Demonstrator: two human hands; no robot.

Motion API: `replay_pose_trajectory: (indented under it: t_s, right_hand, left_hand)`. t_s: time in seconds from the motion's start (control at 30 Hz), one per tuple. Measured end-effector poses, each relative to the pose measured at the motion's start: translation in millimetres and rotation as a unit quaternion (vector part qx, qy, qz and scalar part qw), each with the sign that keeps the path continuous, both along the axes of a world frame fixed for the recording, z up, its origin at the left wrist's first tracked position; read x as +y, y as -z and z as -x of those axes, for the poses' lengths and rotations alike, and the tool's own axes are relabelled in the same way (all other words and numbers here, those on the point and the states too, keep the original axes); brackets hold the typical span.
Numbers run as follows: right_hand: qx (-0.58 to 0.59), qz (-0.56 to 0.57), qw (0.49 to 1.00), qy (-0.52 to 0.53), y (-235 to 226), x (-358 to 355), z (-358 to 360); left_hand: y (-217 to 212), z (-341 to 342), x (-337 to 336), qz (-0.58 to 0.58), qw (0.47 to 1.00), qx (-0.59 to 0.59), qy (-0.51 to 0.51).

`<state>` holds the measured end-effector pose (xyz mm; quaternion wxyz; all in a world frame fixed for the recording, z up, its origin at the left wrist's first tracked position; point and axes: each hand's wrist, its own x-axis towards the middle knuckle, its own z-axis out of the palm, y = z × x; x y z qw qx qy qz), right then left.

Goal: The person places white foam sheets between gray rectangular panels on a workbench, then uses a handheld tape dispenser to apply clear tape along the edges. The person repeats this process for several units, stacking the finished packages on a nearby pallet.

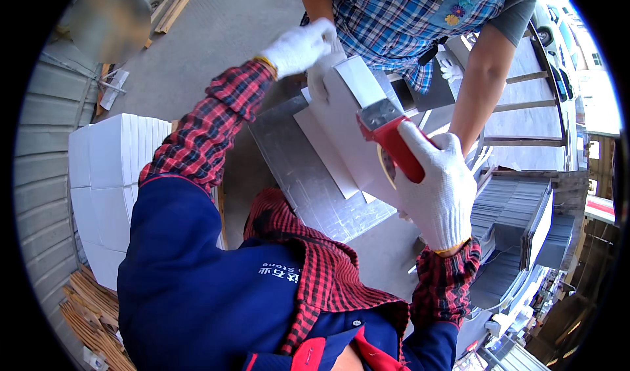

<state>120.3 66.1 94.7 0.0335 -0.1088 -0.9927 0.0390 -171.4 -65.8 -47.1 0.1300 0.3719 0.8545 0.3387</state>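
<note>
My right hand (438, 190), in a white glove, is wrapped round a red tape dispenser (401, 149). The dispenser's metal head rests against the end of a white carton (359, 82). My left hand (298, 48), also gloved, is raised beyond the carton's far left corner, its fingers curled in. What those fingers hold, if anything, is hidden. Opposite me stands a co-worker in a blue plaid apron (400, 20). A blurred white-gloved hand (320, 79), apparently the co-worker's, lies at the carton's left side. Under the carton is a grey metal tabletop (315, 204).
Stacked white cartons (108, 181) stand to my left. Wooden strips (95, 322) lie below them, and planks (174, 13) are on the floor at the far left. Dark grey slabs (515, 204) are stacked at right. A slatted rack (522, 112) stands behind the co-worker's arm.
</note>
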Motion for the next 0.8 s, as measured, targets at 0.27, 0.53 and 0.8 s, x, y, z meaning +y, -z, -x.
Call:
replay_pose_trajectory:
  t_s: [0.27, 0.53, 0.8]
  right_hand:
    - [-0.011, 0.004, 1.000, 0.011, 4, -8, 9]
    - [-0.010, -0.008, 1.000, 0.017, 8, -5, 4]
    - [-0.012, -0.008, 1.000, -0.003, 11, 1, -12]
  left_hand:
    - [43, -11, 14, 0.241, 0.969, 0.043, 0.033]
    - [26, -56, -7, -0.399, 0.896, -0.005, -0.192]
    - [57, -55, -85, 0.172, 0.981, 0.030, 0.084]
